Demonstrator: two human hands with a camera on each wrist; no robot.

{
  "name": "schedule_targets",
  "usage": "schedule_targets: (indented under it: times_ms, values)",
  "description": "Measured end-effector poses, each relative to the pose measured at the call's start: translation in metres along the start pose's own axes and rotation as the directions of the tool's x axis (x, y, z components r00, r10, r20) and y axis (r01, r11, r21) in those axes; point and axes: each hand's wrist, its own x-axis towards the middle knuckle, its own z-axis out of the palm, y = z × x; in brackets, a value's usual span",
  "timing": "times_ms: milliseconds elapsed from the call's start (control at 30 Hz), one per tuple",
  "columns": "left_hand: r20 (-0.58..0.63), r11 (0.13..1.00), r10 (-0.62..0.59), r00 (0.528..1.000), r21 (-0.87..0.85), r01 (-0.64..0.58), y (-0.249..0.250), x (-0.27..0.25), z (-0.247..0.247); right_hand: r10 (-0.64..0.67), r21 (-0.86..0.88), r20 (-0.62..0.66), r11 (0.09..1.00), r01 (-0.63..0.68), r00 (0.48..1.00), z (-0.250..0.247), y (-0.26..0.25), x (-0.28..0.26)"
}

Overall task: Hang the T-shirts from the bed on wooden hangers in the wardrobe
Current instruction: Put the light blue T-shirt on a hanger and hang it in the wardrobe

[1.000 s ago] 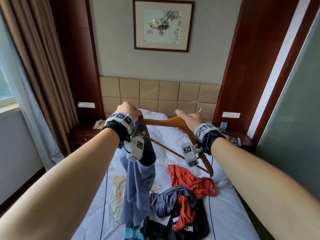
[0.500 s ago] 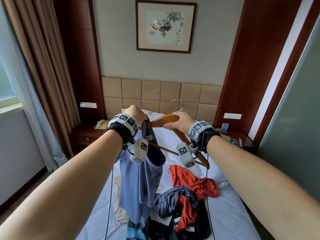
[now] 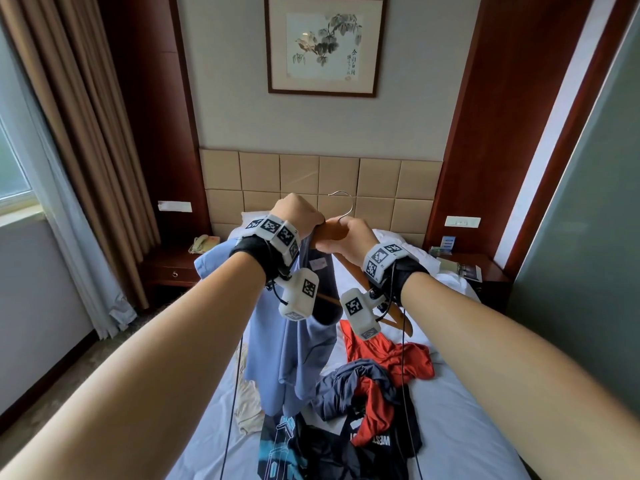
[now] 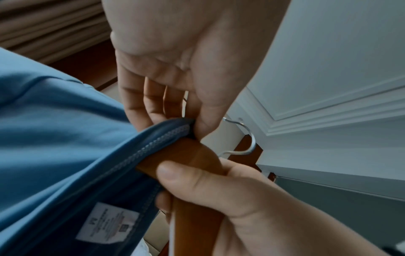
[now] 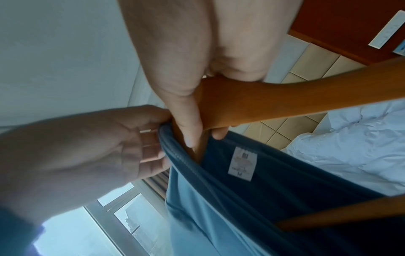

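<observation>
My right hand (image 3: 341, 237) grips a wooden hanger (image 3: 330, 228) just below its metal hook (image 3: 343, 202), held up over the bed. The hanger's right arm (image 3: 403, 322) slopes down past my right wrist. My left hand (image 3: 304, 220) pinches the dark collar of a blue T-shirt (image 3: 298, 341), which hangs down from the hanger's left arm. In the left wrist view, the left hand (image 4: 181, 121) holds the collar (image 4: 157, 140) against the hanger (image 4: 186, 155). In the right wrist view, the right hand (image 5: 203, 135) wraps the hanger (image 5: 285, 100), and a white label (image 5: 242, 162) shows inside the T-shirt (image 5: 219, 216).
On the white bed (image 3: 467, 427) lies a pile of T-shirts: a red one (image 3: 388, 355), a navy one (image 3: 343, 386), a black printed one (image 3: 322, 452), a cream one (image 3: 249, 410). Nightstands flank the headboard (image 3: 311, 174), a phone (image 3: 201, 244) on the left one. Curtains (image 3: 86, 168) hang left.
My hands have come close together. The left hand drew the collar along the hanger to its neck, the right hand shifted toward the hook, and the sleeve spread out left.
</observation>
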Motion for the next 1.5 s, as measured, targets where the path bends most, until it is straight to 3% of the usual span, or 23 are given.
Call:
schedule_targets:
  times_ms: [167,401,534,701,968,1068,1202,1335,1435,1502]
  values:
    - [0.016,0.993,0.109,0.994,0.035,-0.110,0.018,-0.018,0.015,-0.009,-0.066,0.000,0.998,0.009,1.000,-0.011,0.001,-0.021]
    - [0.236,0.947,0.287,0.928,0.076,-0.312,0.032,-0.041,0.039,-0.003,-0.110,-0.067,0.994,-0.004,0.998,-0.039,0.022,-0.041]
    - [0.354,0.918,0.312,0.882,0.127,-0.376,0.054,-0.063,0.055,0.001,-0.113,-0.060,0.994,-0.008,0.998,-0.058,0.035,-0.058]
    - [0.316,0.950,0.203,0.927,0.165,-0.264,0.078,-0.077,0.066,-0.064,-0.165,0.045,0.984,0.071,0.997,-0.084,0.030,-0.074]
    - [0.315,0.992,0.077,0.946,0.068,-0.103,0.106,-0.100,0.066,-0.110,0.057,-0.006,0.992,0.110,0.994,-0.124,0.034,-0.101]
    - [0.326,0.996,0.089,0.941,-0.008,-0.091,0.119,-0.110,0.070,-0.147,0.026,0.019,0.989,0.146,0.989,-0.133,0.035,-0.110]
    - [0.290,0.995,0.100,0.952,-0.054,-0.089,0.130,-0.126,0.076,-0.158,-0.045,0.143,0.985,0.166,0.977,-0.149,0.033,-0.121]
    - [0.252,0.996,0.081,0.964,-0.052,-0.070,0.135,-0.132,0.081,-0.089,0.081,0.262,0.994,0.070,0.961,-0.163,0.029,-0.129]
    - [0.214,0.994,0.099,0.972,-0.057,-0.089,0.135,-0.130,0.080,0.006,0.287,0.371,0.950,-0.121,0.928,-0.172,0.036,-0.129]
    - [0.196,0.993,0.108,0.975,-0.067,-0.096,0.134,-0.127,0.080,0.067,0.330,0.430,0.917,-0.226,0.900,-0.177,0.042,-0.128]
